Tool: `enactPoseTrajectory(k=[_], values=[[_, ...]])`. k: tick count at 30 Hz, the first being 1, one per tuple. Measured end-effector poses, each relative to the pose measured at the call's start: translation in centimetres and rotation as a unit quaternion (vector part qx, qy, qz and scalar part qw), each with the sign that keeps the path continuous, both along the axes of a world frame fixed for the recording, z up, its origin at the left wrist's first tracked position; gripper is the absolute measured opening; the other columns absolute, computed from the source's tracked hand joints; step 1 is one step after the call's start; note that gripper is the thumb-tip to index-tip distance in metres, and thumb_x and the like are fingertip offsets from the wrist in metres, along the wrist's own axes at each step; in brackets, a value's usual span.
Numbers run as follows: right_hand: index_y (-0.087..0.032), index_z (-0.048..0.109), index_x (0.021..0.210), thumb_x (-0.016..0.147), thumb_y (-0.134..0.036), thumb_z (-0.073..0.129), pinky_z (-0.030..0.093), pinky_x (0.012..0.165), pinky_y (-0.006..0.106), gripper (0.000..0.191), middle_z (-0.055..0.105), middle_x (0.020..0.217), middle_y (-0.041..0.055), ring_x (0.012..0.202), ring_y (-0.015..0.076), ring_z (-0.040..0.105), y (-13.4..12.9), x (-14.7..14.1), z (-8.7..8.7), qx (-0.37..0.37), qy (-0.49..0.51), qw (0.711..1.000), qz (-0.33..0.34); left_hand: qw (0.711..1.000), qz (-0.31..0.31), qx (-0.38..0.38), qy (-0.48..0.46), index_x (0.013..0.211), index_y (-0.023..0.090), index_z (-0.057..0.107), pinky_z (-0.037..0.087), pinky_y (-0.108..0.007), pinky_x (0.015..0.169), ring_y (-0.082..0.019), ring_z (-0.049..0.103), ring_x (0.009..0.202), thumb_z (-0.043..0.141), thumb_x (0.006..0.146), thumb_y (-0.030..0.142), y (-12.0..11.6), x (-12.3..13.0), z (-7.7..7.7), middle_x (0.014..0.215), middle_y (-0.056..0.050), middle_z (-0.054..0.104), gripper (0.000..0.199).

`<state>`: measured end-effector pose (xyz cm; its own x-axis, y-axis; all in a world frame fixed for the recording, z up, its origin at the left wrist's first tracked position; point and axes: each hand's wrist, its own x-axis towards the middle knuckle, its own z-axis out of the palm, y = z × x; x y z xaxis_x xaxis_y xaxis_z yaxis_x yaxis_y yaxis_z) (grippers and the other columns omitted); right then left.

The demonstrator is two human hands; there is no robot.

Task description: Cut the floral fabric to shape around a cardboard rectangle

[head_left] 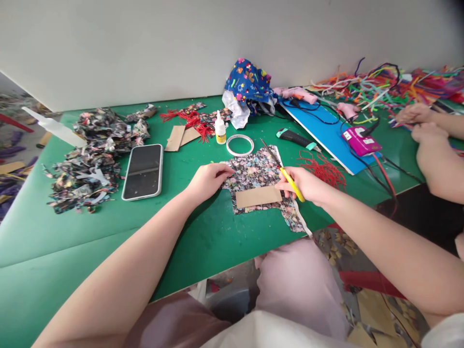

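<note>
A floral-patterned dark fabric piece [250, 169] lies on the green table in front of me, with a rectangular brown cardboard strip [258, 196] on top of it. My left hand [208, 182] rests at the fabric's left edge, its thumb and fingers closed together on it. Yellow-handled scissors [291, 182] are held in my right hand [302, 183], blades pointing up and away over the fabric's right part. The right fingertips touch the strip's right end. White tape roll [239, 145] sits just beyond the fabric.
Left are a phone [143, 171] and heaped fabric scraps [87, 181]. Behind stand a glue bottle [220, 130] and cardboard pieces [176, 138]. To the right lie a utility knife [295, 139], red threads [324, 169], and a blue board [319, 128] with cables. A co-worker's hands [416, 118] are far right.
</note>
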<state>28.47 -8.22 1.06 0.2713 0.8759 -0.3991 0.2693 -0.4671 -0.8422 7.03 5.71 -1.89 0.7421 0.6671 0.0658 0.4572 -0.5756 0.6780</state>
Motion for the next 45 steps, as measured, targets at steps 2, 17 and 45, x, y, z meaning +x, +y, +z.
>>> enactPoseTrajectory(k=[2, 17, 45], values=[[-0.019, 0.044, 0.07, 0.058, -0.029, 0.074, 0.032, 0.034, 0.018, 0.034, 0.049, 0.044, -0.0068, 0.036, 0.0067, 0.045, 0.0, 0.1, -0.3, -0.008, -0.012, 1.0, 0.004, 1.0, 0.0, 0.0, -0.003, 0.089, 0.021, 0.066, 0.046, -0.026, 0.077, -0.017, 0.062, 0.082, 0.05, 0.08, 0.026, 0.0, 0.0, 0.0, 0.091, 0.0, 0.069, 0.019], [-0.018, 0.055, 0.071, 0.062, -0.041, 0.069, 0.034, 0.039, 0.02, 0.029, 0.051, 0.05, -0.0045, 0.042, 0.0075, 0.046, -1.3, 0.7, 0.0, 0.02, -0.094, 0.995, -0.001, 0.999, 0.001, 0.022, -0.025, 0.088, 0.02, 0.066, 0.046, -0.026, 0.076, -0.015, 0.06, 0.079, 0.05, 0.08, 0.025, 0.1, 0.1, -0.1, 0.088, 0.0, 0.068, 0.019], [-0.025, 0.049, 0.099, 0.069, -0.041, 0.066, 0.047, 0.069, 0.022, 0.038, 0.051, 0.07, -0.0062, 0.066, 0.0073, 0.053, -15.4, -9.8, 1.0, 0.064, 0.299, 0.925, -0.223, 0.959, -0.214, 0.186, -0.009, 0.092, 0.018, 0.062, 0.045, -0.031, 0.08, -0.017, 0.054, 0.084, 0.037, 0.09, 0.023, -16.1, -1.8, 2.0, 0.087, -0.005, 0.061, 0.026]])
